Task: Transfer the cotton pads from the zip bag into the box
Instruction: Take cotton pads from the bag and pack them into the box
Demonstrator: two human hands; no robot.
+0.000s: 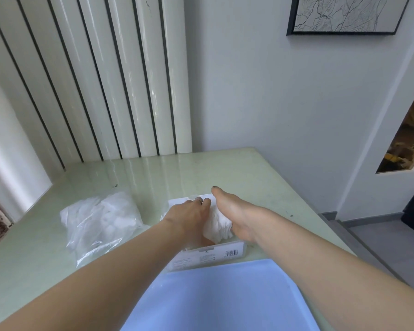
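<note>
Both hands, left hand (189, 212) and right hand (234, 211), grip a wad of cotton pads (216, 226) over the box (208, 256). Left of the grip, zip bag (98, 220) part full.

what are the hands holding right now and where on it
Both hands hold a stack of white cotton pads over the clear box: the left hand on its left side, the right hand on its right side.
</note>
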